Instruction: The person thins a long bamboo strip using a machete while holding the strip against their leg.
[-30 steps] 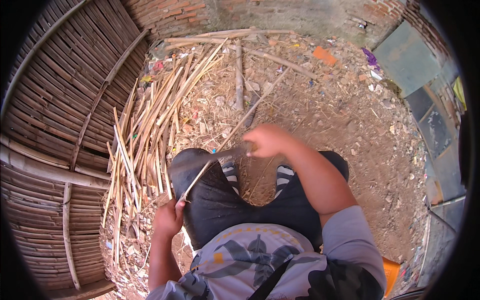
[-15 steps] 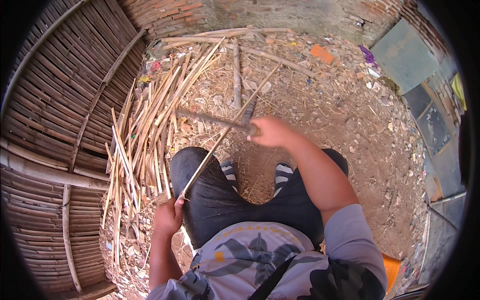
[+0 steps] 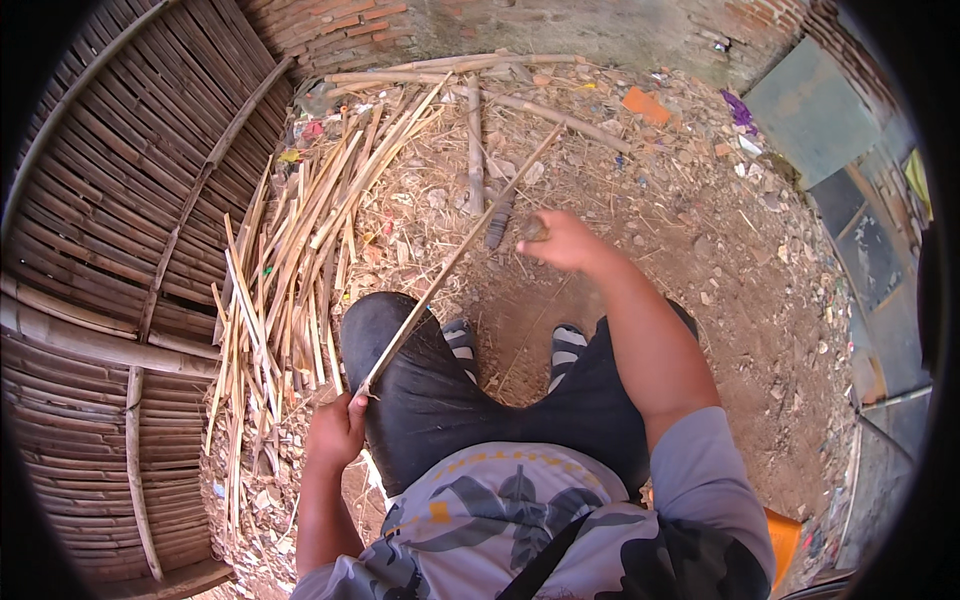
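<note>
My left hand is closed around the near end of a long, thin bamboo strip, beside my left thigh. The strip slants across that thigh, away and to the right. Its far part passes over a dark, ribbed block on the ground. To the right of the strip, my right hand is raised and closed on the handle of a machete. Only the handle end shows clearly; I cannot make out the blade now.
A pile of split bamboo strips lies to the left, by a bamboo slat wall. Bamboo poles rest on the littered ground ahead, before a brick wall. Grey panels line the right. An orange seat edge shows near me.
My right hand has moved slightly up and to the right, away from the strip. The machete blade, earlier stretched leftward across the strip, has left it. My left hand has stayed put.
</note>
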The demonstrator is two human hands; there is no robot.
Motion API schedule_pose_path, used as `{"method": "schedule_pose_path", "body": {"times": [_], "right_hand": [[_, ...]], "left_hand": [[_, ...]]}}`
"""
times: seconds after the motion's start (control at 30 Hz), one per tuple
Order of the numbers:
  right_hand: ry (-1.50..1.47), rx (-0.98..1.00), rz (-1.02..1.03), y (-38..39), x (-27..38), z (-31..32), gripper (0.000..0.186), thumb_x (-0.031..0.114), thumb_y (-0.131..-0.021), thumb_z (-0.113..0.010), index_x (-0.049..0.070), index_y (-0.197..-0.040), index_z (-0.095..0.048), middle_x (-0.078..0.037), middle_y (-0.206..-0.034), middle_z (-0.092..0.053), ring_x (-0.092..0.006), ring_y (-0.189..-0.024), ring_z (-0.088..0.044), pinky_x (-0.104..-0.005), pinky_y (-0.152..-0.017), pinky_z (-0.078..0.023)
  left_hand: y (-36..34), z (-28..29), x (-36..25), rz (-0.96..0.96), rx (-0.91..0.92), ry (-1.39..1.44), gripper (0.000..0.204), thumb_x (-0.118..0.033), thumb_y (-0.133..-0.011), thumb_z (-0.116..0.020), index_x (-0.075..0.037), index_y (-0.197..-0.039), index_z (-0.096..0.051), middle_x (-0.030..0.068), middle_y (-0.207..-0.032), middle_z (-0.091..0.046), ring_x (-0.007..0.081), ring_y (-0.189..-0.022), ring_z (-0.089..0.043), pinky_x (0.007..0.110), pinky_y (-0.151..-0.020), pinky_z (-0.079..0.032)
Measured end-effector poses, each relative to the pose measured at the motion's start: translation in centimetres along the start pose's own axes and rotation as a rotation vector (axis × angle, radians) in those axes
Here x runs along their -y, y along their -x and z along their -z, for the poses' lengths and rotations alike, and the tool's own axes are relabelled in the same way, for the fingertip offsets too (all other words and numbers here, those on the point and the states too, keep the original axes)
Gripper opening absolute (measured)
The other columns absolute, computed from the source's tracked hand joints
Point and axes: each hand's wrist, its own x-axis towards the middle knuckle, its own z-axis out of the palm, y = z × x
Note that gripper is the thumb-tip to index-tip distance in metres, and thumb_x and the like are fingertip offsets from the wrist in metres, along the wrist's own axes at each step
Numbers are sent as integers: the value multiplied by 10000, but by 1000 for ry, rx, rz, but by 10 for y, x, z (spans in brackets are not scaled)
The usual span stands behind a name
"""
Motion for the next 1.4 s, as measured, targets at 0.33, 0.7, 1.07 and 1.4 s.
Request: {"method": "schedule_pose_path", "body": {"times": [0.33, 0.7, 1.07, 1.4], "right_hand": [[121, 295, 88, -3, 17, -3, 346, 310, -832, -772, 52, -1050, -699, -169, -926, -713, -308, -915, -702, -429, -821, -547], [102, 186, -36, 9, 25, 9, 410, 321, -858, -765, 29, -1136, -693, -186, -973, -719, -314, -932, -707, -428, -843, -553], [12, 77, -73, -12, -9, 20, 431, 323, -857, -774, 26, -1159, -691, -161, -956, -721, -266, -906, -697, -415, -825, -541], [245, 236, 144, 11, 32, -3, 379, 313, -854, -754, 49, -1120, -695, -154, -927, -721, -321, -882, -709, -453, -810, -553]], "left_hand": [[2, -4, 6, -26, -29, -47, 496, -433, -1055, -476, 5, -866, -613, 287, -728, -617, 514, -733, -612, 559, -650, -465], [0, 1, -2, 25, 24, 20, 490, -441, -1044, -500, 10, -924, -650, 304, -799, -648, 526, -802, -623, 562, -696, -485], [-1, -5, 4, -14, -46, -13, 507, -439, -1059, -455, 4, -860, -601, 291, -716, -606, 529, -744, -606, 572, -660, -460], [0, 0, -4, 16, -8, -35, 482, -440, -1043, -505, -3, -884, -633, 295, -757, -637, 519, -764, -624, 563, -671, -487]]}}
